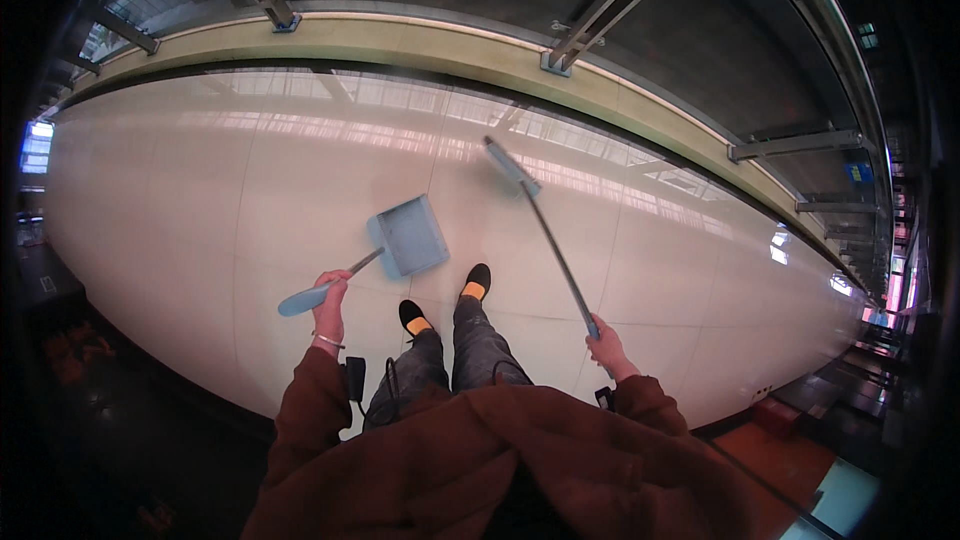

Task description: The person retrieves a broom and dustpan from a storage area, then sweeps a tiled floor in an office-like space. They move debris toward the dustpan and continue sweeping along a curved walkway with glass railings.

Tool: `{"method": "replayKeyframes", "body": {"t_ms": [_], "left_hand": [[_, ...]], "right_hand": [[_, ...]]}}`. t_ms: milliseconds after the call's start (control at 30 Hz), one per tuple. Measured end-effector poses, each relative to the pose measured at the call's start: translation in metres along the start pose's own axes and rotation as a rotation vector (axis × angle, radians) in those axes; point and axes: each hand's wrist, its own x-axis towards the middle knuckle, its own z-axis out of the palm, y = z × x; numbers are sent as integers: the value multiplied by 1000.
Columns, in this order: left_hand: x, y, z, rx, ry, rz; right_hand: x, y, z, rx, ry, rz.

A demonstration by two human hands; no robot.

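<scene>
My left hand is closed around the handle of a blue-grey dustpan, whose pan lies ahead of my feet with its handle slanting back to the left. Its tray shows small dark specks. My right hand grips the long handle of a broom. The broom's blue-grey head is further forward, to the right of the dustpan and apart from it, at or just above the pale tiled floor.
Glossy pale floor tiles stretch to both sides. Ahead runs a cream ledge with metal posts and a glass railing. My black shoes stand behind the dustpan. Dark furniture and a red box are at the lower right.
</scene>
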Motion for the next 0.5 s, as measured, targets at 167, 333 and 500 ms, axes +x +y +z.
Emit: {"method": "replayKeyframes", "body": {"t_ms": [167, 333, 500], "left_hand": [[15, -9, 15, 137, -49, 29], [26, -11, 28, 168, -59, 83], [25, -12, 28, 182, -27, 73]], "right_hand": [[46, 12, 33, -230, 239, -264], [22, -4, 106, -239, -51, -248], [-29, -34, 106, 67, -375, -348]]}}
